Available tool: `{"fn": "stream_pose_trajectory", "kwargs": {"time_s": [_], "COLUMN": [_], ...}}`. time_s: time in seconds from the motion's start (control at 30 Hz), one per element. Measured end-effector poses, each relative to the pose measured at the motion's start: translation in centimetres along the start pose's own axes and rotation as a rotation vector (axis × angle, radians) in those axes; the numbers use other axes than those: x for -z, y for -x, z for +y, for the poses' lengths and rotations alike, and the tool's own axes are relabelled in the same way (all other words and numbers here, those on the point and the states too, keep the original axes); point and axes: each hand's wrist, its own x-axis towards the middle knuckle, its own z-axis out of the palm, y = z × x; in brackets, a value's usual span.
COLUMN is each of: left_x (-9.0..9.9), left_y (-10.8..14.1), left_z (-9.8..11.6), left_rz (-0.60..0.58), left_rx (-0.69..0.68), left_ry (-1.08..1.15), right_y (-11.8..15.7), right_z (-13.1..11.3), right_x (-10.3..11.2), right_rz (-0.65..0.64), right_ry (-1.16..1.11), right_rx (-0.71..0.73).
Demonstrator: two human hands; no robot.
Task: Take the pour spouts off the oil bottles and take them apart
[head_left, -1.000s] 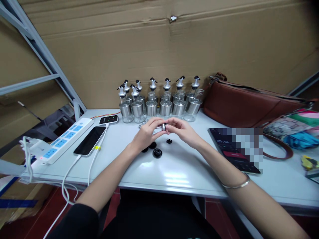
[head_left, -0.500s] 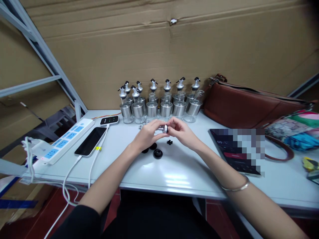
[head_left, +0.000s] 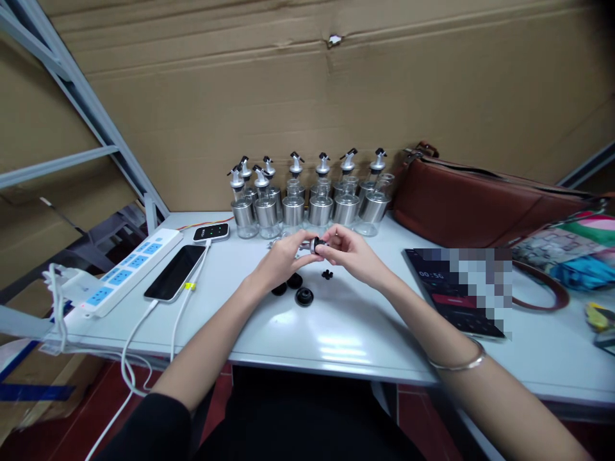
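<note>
Curling in from the left, the left hand (head_left: pixel 277 264) grips a silver-and-black bottle stopper (head_left: pixel 314 246), thumb below and fingers above. Three black discs (head_left: pixel 304 296) lie on the table (head_left: pixel 365 333) just nearer the body than those fingers. The stopper is between the two hands, clear of the tabletop, its long axis seeming to run sideways, with the dark end toward the right. A small black star-shaped piece (head_left: pixel 327 274) lies nearer the body, just beneath the right hand (head_left: pixel 354 256), whose thumb and fingertips close on the dark end; whether that end is separate, I cannot tell.
</note>
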Motion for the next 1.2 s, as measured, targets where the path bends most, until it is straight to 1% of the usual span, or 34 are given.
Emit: {"fn": "stream_pose_trajectory", "kwargs": {"time_s": [0.07,0.13,0.27,0.37,0.57,0.77,0.93,1.1,1.2], "left_x": [-0.2,-0.4,-0.7,-0.7,-0.4,-0.5,-0.6,-0.7,-0.9], "left_y": [0.0,0.0,-0.2,-0.3,-0.4,-0.5,-0.3,-0.2,-0.2], "left_z": [0.0,0.0,0.1,0.2,0.0,0.2,0.1,0.4,0.7], "left_rz": [0.010,0.029,0.142,0.175,0.229,0.264,0.241,0.262,0.287], "left_rx": [-0.022,-0.086,-0.245,-0.293,-0.315,-0.322,-0.306,-0.302,-0.308], "left_ry": [-0.014,-0.036,-0.066,-0.073,-0.101,-0.149,-0.253,-0.322,-0.336], "right_y": [0.0,0.1,0.2,0.1,0.1,0.1,0.2,0.3,0.2], "right_z": [0.1,0.1,0.1,0.1,0.2,0.3,0.7,1.0,1.1], "right_x": [0.0,-0.1,-0.3,-0.2,0.0,-0.5,-0.6,-0.4,-0.4], "right_rz": [-0.007,-0.021,-0.026,-0.030,-0.064,-0.022,0.001,0.031,0.040], "right_ry": [0.000,-0.021,-0.105,-0.129,-0.133,-0.222,-0.100,0.101,0.166], "right_rx": [0.002,0.005,0.034,0.059,0.086,0.048,0.058,0.114,0.141]}}
